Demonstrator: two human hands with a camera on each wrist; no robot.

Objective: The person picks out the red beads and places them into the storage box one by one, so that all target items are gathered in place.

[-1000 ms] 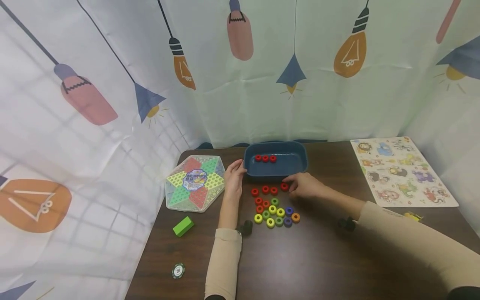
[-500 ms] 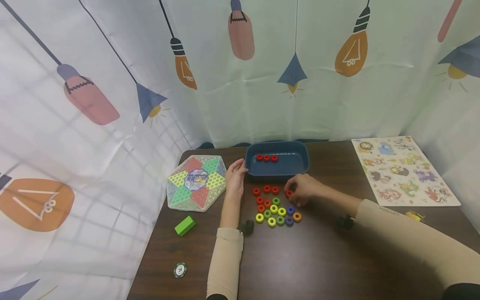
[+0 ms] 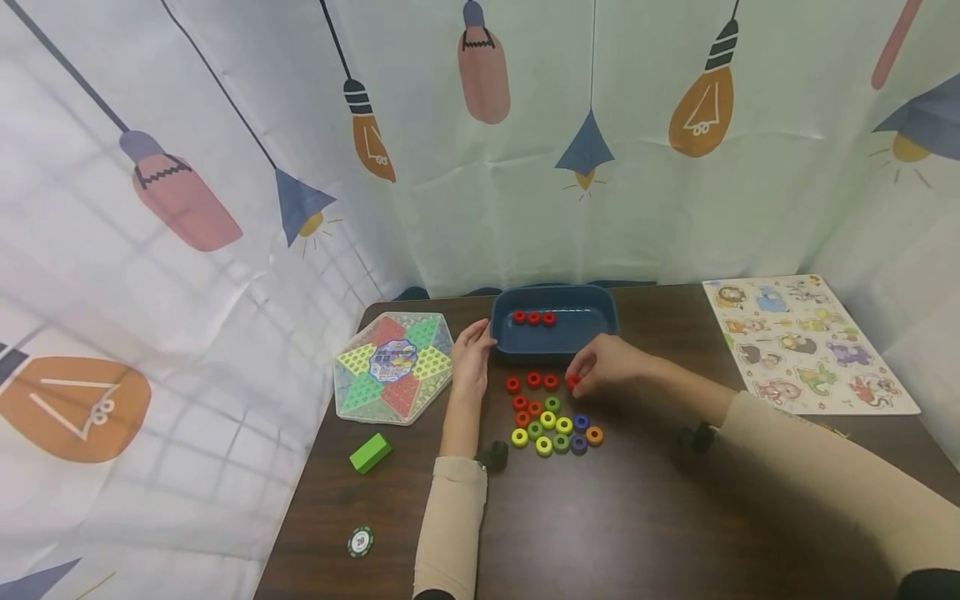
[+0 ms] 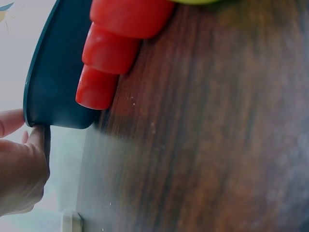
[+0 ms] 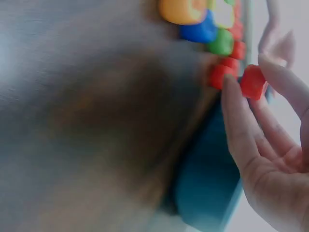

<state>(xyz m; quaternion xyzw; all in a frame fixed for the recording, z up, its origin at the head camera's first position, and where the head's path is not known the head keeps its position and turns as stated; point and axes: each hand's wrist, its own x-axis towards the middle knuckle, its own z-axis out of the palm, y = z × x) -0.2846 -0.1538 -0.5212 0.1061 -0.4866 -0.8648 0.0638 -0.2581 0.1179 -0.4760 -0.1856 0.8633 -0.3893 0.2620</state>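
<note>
My right hand point(image 3: 611, 367) pinches a small red ring point(image 5: 253, 82) between thumb and fingertips, just in front of the dark blue tray point(image 3: 555, 340). In the right wrist view the ring is raised off the table, close to other red rings point(image 5: 220, 76). At the tray's left side, my left hand point(image 3: 471, 354) grips the rim; the left wrist view shows thumb and fingers point(image 4: 10, 122) at its corner. Three red rings point(image 3: 534, 318) sit in a row inside the tray. Before it lie several more rings: red point(image 3: 521, 402), yellow point(image 3: 543, 447), green point(image 3: 561, 443), blue-purple point(image 3: 578, 444) and orange point(image 3: 595, 436).
To the left are a hexagonal game board point(image 3: 393, 367), a green block point(image 3: 371, 453) and a poker chip point(image 3: 360, 542). A puzzle board with animal pictures point(image 3: 810, 346) lies on the right. A curtain printed with lamps point(image 3: 630, 208) hangs behind the table.
My right hand first shifted toward me over the red ring at the tray's front, then lifted and moved back toward the tray with the ring pinched. The left hand stays at the rim.
</note>
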